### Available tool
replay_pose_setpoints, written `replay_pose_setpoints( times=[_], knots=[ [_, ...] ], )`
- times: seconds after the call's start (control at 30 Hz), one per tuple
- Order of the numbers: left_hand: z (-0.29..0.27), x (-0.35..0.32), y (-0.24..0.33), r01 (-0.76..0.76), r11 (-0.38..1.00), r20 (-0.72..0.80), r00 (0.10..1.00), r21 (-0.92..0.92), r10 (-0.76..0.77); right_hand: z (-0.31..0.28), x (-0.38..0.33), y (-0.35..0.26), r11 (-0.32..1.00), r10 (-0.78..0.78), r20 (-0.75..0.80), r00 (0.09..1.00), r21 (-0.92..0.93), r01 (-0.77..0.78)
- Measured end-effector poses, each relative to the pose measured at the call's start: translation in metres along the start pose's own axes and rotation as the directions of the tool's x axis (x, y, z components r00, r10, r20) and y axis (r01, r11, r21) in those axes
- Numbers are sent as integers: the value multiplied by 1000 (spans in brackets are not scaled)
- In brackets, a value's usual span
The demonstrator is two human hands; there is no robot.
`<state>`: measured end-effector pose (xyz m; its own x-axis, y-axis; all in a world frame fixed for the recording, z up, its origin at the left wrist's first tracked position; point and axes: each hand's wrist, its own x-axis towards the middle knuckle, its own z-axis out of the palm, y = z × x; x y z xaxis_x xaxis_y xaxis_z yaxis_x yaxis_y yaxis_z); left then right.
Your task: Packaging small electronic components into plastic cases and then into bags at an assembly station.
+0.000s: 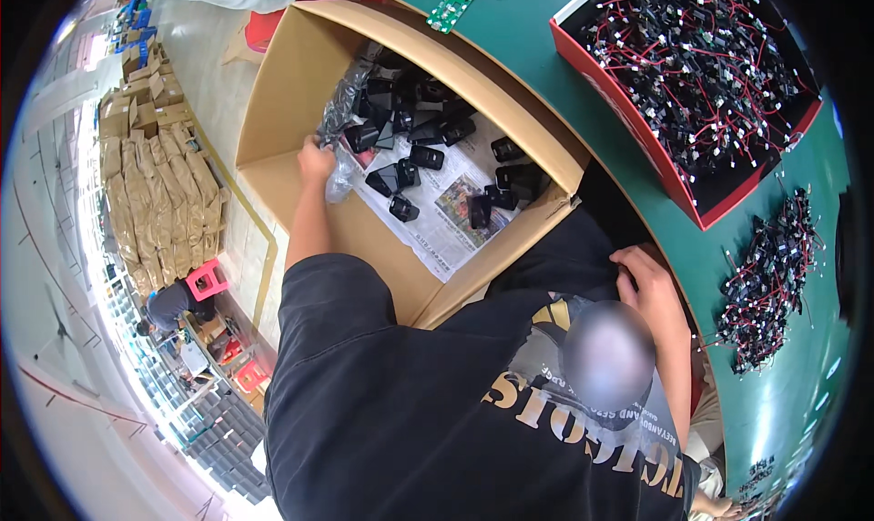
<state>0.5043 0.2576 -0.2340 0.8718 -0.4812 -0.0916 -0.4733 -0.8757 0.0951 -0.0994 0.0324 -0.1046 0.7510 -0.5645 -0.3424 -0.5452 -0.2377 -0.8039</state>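
Fingers of the right hand (648, 275) lie curled against the black shirt (410, 403) near the table edge, holding nothing that can be seen. Farther out, the left hand (315, 164) reaches into the carton (273, 84), its fingers pinched on the edge of a clear, crinkled plastic bag (344, 111); the bag is greyish and shiny and sags against the carton's left wall. Beside it, loose black plastic parts (428, 152), small, glossy and blocky, are scattered over a sheet of newspaper (437, 234) lining the carton floor. On the green table (537, 38) beyond sit a pile of red-and-black wired pieces (769, 280), a red tray (637, 129) full of the same, and a small green circuit board (451, 8).
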Motion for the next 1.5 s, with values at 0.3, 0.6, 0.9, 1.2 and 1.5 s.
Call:
replay_pose_setpoints(
  times=[0.3,0.6,0.9,1.2,1.5],
  knots=[
    [16,16,10,-129,946,-23,990,299,142,2,3,-3,999,39,-13,999,-22,-40],
    [2,12,-3,-35,998,-97,995,-50,30,4,9,0,999,34,1,999,-18,-34],
    [-34,-19,32,120,813,22,991,-571,-130,2,13,7,999,-16,-33,999,-48,15],
    [-40,-55,46,155,759,167,984,-633,-62,1,3,20,999,32,-37,999,-4,-32],
    [-66,-72,69,-41,701,-190,972,-711,-136,4,1,28,997,69,-22,997,37,-68]
  ],
)
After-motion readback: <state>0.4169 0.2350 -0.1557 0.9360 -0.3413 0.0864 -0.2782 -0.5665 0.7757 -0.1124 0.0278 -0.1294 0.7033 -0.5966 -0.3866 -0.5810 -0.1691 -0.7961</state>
